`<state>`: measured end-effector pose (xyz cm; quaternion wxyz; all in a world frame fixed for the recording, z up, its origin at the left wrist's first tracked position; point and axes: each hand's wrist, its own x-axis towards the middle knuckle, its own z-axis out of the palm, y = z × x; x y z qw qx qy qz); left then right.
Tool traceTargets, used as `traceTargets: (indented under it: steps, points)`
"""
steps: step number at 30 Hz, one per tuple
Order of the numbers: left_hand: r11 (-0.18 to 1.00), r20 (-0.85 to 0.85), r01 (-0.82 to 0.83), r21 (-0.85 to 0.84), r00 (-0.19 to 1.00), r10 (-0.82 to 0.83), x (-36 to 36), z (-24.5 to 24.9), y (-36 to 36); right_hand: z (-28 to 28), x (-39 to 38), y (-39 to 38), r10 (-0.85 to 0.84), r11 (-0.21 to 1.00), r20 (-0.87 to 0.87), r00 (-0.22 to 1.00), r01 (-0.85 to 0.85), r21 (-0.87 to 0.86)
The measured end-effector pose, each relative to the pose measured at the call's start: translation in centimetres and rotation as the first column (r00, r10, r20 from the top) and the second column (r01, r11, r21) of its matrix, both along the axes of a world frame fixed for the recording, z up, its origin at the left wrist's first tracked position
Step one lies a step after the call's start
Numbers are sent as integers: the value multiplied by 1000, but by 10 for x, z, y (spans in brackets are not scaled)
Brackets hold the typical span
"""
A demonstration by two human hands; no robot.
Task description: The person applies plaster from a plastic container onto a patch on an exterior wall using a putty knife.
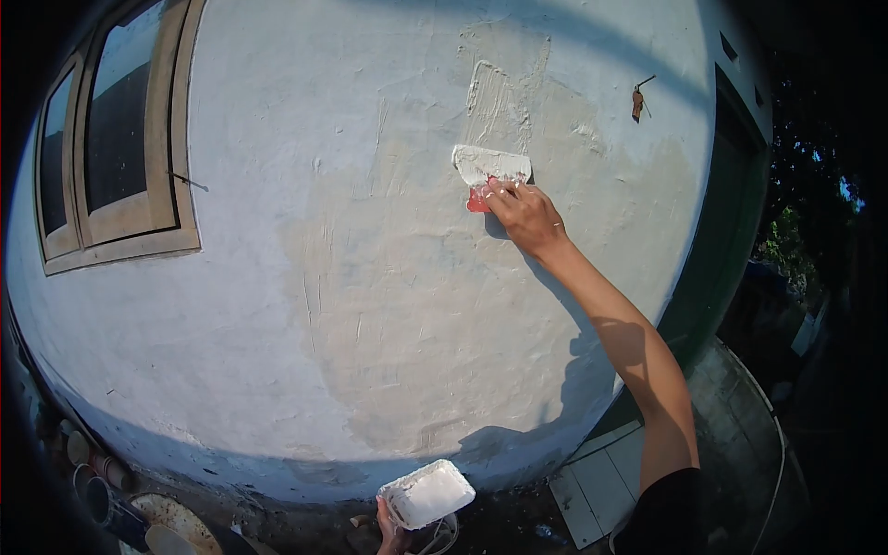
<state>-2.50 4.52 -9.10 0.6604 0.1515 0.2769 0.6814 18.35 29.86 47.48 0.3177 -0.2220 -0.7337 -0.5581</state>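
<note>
My right hand (529,215) grips a putty knife (478,198) with a red part showing near the fingers. Its wide blade is coated in white putty and lies against the wall (250,305). Just above the blade runs a thick, ridged streak of wet putty (495,106). Low in the view, my left hand (391,527) holds a white rectangular tray (428,494) by its left side. White paste covers the inside of the tray. A broad beige patch of putty (435,305) spreads over the middle of the wall.
A wooden-framed window (120,129) is at the upper left. A small brown object (638,100) hangs from the wall at upper right. Buckets and pots (111,499) stand at lower left. A dark green door (712,213) and pale tiles (601,476) are on the right.
</note>
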Motion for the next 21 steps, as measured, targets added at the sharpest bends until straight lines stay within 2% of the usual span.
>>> traceTargets:
  steps: [4, 8, 11, 14, 16, 17, 20, 21]
  points:
    - [999, -31, -22, -26, 999, 21, -1, -7, -1, 34, 12, -25, 135, 990, -135, 982, -137, -11]
    - [1000, -5, -24, -9, 1000, 24, -1, 6, -3, 119, 14, -31, 122, 993, -295, 948, -118, 29]
    - [1000, 7, -23, -13, 1000, 23, 0, 14, 1, 166, 6, -16, 147, 985, -313, 938, -111, 130]
    - [1000, 13, -24, -18, 1000, 24, -1, 17, 2, 161, -5, -8, 18, 996, -305, 952, -44, -78]
    - [1000, 15, -18, -21, 1000, 18, -3, 21, 3, 127, -12, -16, -16, 984, -197, 980, -19, -176]
    - [1000, 16, -17, -22, 1000, 17, -4, 21, 3, 103, -13, -13, 79, 976, -164, 983, -110, -190]
    - [1000, 21, -17, -17, 1000, 17, -7, 22, 1, 24, -21, -15, 134, 979, 6, 991, -131, -159]
    - [1000, 20, -18, -16, 1000, 18, -9, 22, 0, -2, -25, -21, 119, 975, 2, 993, -116, -188]
